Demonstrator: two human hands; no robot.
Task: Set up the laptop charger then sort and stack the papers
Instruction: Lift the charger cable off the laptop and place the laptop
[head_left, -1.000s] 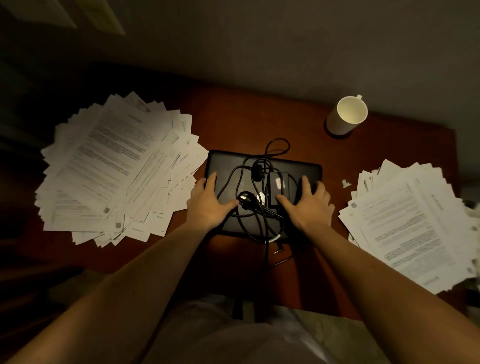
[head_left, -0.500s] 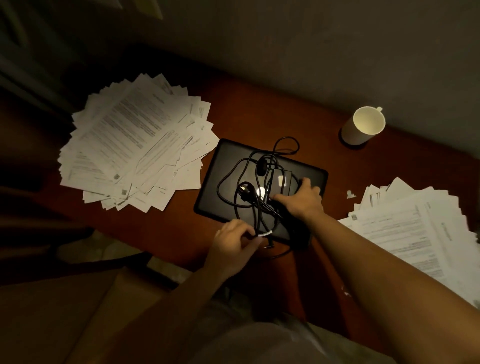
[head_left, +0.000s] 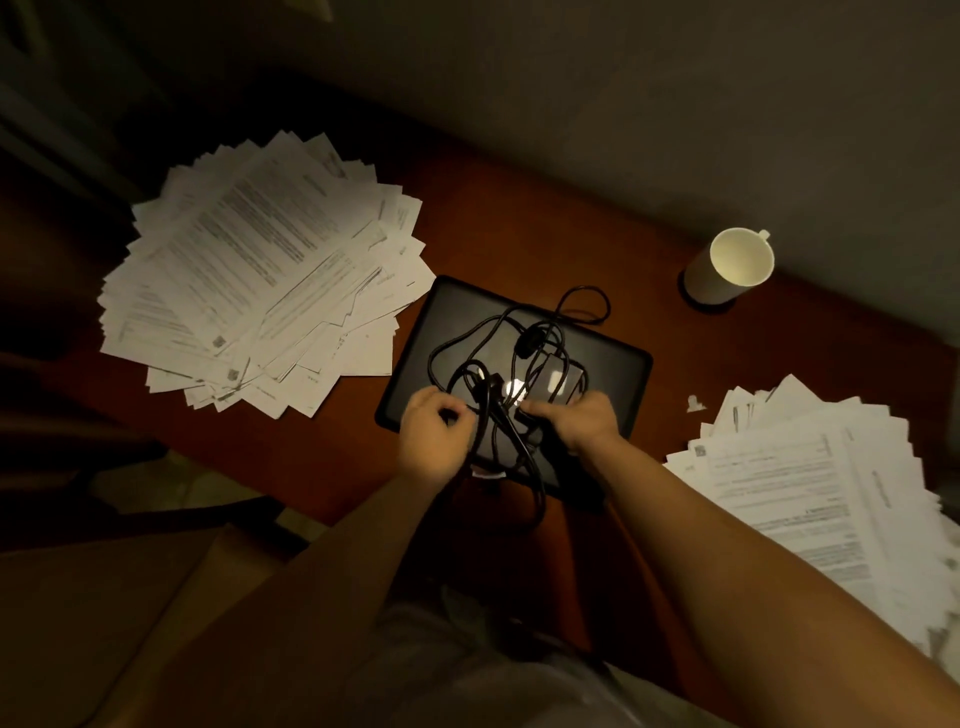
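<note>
Status: early in step one. The closed black laptop (head_left: 457, 312) sits mid-way along the reddish-brown wooden counter (head_left: 519, 228), lid down, nothing plugged into it that I can see. The tangled black charger cable (head_left: 498, 415) lies in loose loops on the lid, with one loop spilling over the far edge and a run hanging off the near edge towards my lap. The black rectangular power brick (head_left: 558, 374) is on the lid inside the tangle, with a bright glare spot beside it. My left hand (head_left: 434, 434) has its fingers curled round a strand of the charger cable near the plug end. My right hand (head_left: 587, 421) sits at the near edge of the power brick with bent fingers; too blurred to tell whether that's a real grip. So I'd call this untangling, with plugging in left to do. Papers are untouched: a fanned pile of printed white sheets (head_left: 260, 275) on the left and a second splayed pile (head_left: 831, 493) on the right, both unsorted and unsquared. A white paper cup (head_left: 737, 260) stands at the back right, well apart from both.
</note>
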